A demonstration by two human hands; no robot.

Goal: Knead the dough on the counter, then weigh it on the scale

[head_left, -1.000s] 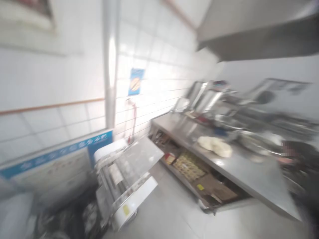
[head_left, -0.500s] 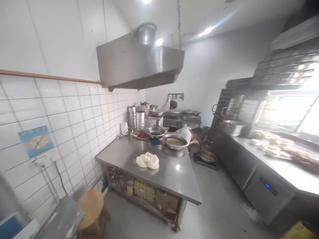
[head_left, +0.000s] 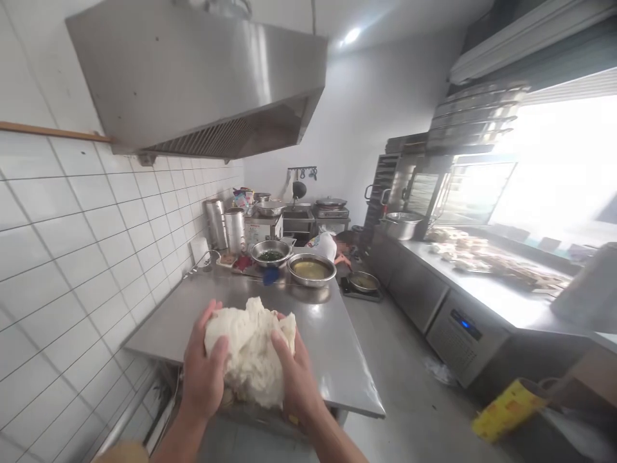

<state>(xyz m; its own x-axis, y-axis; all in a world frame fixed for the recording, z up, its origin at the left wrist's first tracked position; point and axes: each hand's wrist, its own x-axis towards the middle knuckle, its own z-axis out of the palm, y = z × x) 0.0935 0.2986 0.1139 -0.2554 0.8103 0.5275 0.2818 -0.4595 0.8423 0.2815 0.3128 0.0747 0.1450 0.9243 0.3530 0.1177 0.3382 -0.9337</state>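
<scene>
A large lump of white dough [head_left: 250, 350] is held up over the near end of a steel work table [head_left: 332, 341]. My left hand [head_left: 205, 370] grips its left side with the thumb on top. My right hand [head_left: 294, 376] clasps its right side. The dough sags between both hands, above the table's front edge.
At the table's far end stand a bowl of yellow liquid [head_left: 311, 269], a bowl of greens [head_left: 270, 255] and tall steel canisters [head_left: 226, 226]. An extractor hood [head_left: 193, 83] hangs overhead. A person [head_left: 337, 245] crouches behind the table. A steel counter [head_left: 486, 289] runs along the right; white tiled wall on the left.
The view swung from a dough machine by the wall to the work table and came closer. The dough that lay on the table is now lifted in both my hands.
</scene>
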